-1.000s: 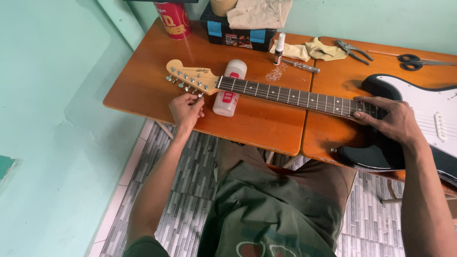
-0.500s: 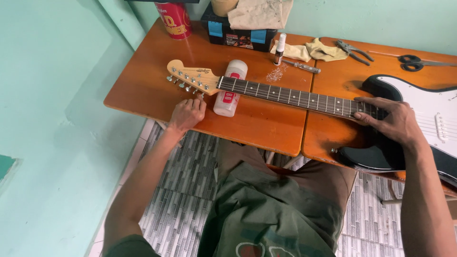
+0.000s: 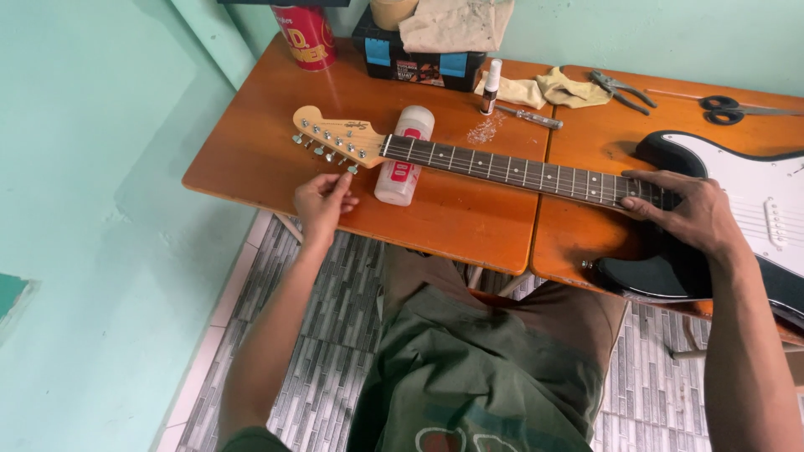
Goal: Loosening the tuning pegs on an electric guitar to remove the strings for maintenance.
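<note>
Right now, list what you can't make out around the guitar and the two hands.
Head view only:
- Guitar body: its right end is cut off by the frame edge.
- Left hand: fingertips at the tuners; which peg, if any, is pinched is too small to tell.
- Right hand: covers the upper frets, hiding the strings beneath.
- Scissors: blade tips cut off at the right edge.

A red can (image 3: 306, 35) stands at the desk's (image 3: 251, 159) back edge. Beside it sits a dark box (image 3: 419, 63). Pliers (image 3: 620, 89) and scissors (image 3: 729, 109) lie farther right.
</note>
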